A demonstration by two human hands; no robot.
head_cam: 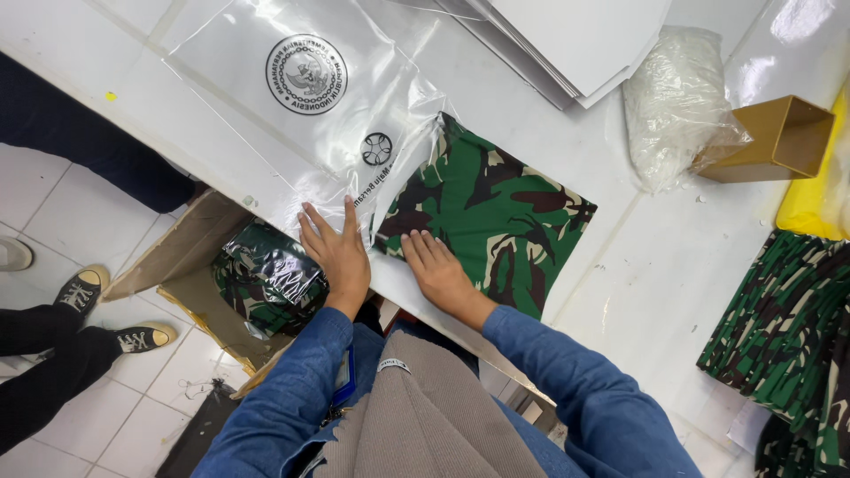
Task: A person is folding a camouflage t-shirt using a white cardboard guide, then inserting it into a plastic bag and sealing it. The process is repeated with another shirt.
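A folded green camouflage cloth [496, 217] lies on the white table [655, 292], its far corner tucked into the mouth of a clear plastic bag [266, 115] with a round black emblem. My left hand [336, 252] lies flat, fingers spread, on the bag's near edge beside the cloth. My right hand [438, 265] rests flat on the cloth's near corner. Neither hand grips anything.
An open cardboard box [190, 265] below the table edge holds bagged camouflage cloths [266, 279]. More camouflage cloth is stacked [784, 327] at the right. A brown cardboard tube [779, 142], crumpled plastic [677, 102] and white sheets [575, 40] lie at the far side. Another person's legs and shoes [80, 332] stand at the left.
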